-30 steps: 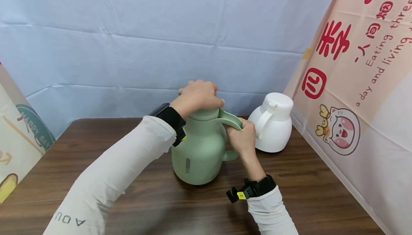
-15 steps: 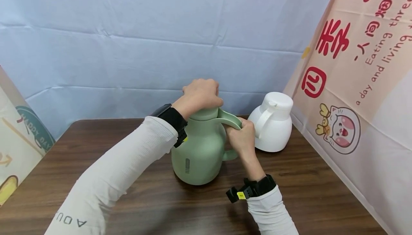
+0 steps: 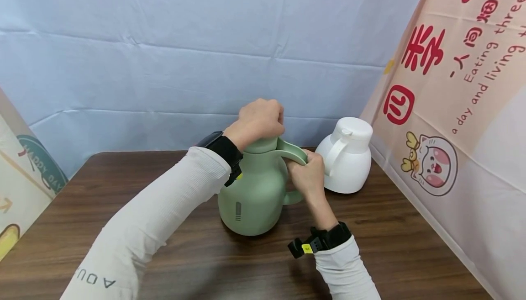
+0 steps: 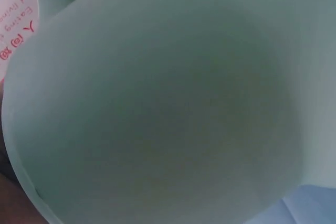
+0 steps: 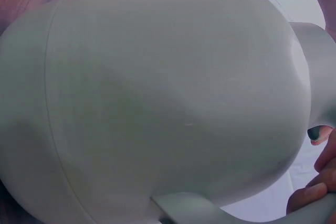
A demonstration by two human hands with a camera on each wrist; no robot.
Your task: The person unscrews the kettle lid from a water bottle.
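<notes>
A pale green thermos jug [image 3: 251, 202] stands upright on the wooden table in the head view. Over its top, my left hand [image 3: 260, 118] grips the green lid [image 3: 261, 146]; its fingers are mostly hidden on the far side. My right hand [image 3: 309, 175] is wrapped round the handle [image 3: 293, 152] at the jug's right. The jug's smooth body [image 4: 157, 103] fills most of the left wrist view. In the right wrist view, curled fingers [image 5: 307, 198] show on the handle beside the jug's shoulder.
A white jug [image 3: 347, 165] with its own handle and lid stands behind my right hand on the brown wooden table [image 3: 185, 254]. A pale blue cloth [image 3: 164, 62] hangs behind the table, and a printed cloth [image 3: 435, 163] hangs along the right side.
My left hand has turned slightly on the lid, its knuckles and wrist shifting to the right. The right hand and the green jug stay in place.
</notes>
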